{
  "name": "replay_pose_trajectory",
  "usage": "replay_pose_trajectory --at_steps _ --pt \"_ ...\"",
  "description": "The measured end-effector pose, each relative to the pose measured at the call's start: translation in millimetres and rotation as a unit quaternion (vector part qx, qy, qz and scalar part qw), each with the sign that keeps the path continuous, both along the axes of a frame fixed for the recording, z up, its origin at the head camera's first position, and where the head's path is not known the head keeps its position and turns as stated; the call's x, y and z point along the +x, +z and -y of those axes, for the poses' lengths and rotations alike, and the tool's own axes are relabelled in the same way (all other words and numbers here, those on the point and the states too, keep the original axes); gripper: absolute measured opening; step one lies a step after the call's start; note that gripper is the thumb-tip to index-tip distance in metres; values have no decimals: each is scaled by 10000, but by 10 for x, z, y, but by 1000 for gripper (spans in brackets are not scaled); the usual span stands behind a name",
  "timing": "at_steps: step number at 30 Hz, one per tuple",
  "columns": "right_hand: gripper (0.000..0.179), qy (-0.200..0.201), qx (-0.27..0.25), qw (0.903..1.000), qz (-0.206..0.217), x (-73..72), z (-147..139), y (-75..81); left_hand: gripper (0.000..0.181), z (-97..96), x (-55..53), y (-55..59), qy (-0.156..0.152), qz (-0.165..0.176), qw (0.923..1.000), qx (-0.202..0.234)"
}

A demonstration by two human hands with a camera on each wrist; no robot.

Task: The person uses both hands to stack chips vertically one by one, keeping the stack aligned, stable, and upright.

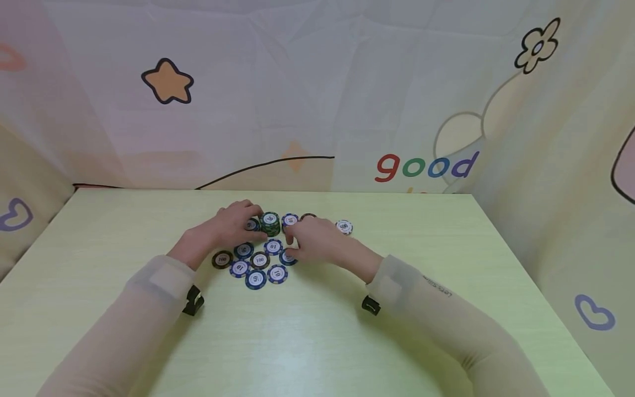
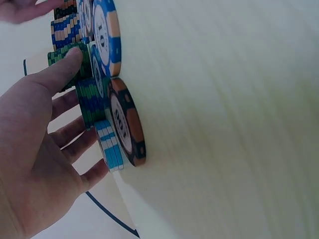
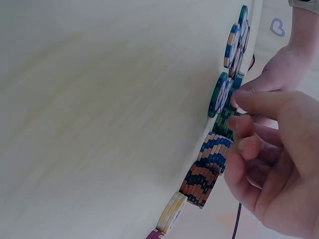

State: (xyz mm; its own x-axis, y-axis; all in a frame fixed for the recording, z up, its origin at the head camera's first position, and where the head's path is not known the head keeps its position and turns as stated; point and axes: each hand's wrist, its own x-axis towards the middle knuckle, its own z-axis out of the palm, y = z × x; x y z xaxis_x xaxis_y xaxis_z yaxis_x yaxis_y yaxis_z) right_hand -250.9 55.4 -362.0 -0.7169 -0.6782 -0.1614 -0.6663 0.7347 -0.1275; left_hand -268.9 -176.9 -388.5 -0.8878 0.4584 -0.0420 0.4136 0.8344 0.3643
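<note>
Poker chips stand in a row of stacks, with loose chips lying in front. My left hand (image 1: 233, 225) reaches round the left end of the row. Its thumb presses the near side of the green poker chip stack (image 1: 270, 222). In the left wrist view its other fingers spread behind a green-and-blue stack (image 2: 91, 103) and a light blue stack (image 2: 110, 149). My right hand (image 1: 317, 238) hovers with loosely bent fingers by the blue stack (image 3: 214, 152), nothing visible between thumb and fingers. Its thumb is near a loose blue-green chip (image 1: 288, 257).
Several loose chips, among them a black-and-brown 100 chip (image 1: 222, 259) and a blue 50 chip (image 1: 256, 279), lie before the stacks. A brown-and-black stack (image 3: 199, 184), a yellow-and-white stack (image 3: 172, 211) and a white-topped stack (image 1: 344, 226) continue the row rightward. A printed curtain (image 1: 297, 82) hangs behind the table (image 1: 288, 342).
</note>
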Motion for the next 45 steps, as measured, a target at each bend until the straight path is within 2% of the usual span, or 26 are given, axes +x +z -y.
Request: replay_pose_trajectory --at_steps 8,17,23,35,45 --pt "36 194 120 9996 153 61 -49 -56 61 72 32 28 -21 229 9992 317" --pt "38 249 100 9994 220 58 -75 -76 57 233 59 84 -33 116 9999 115" --pt "38 251 23 9993 268 58 -88 -88 52 290 65 53 0 109 9999 39" --pt "37 254 -215 9991 271 64 -117 -125 48 280 73 25 111 37 9999 25" --pt "33 378 -228 9988 193 62 -119 -143 45 316 62 5 -5 -42 10000 37"
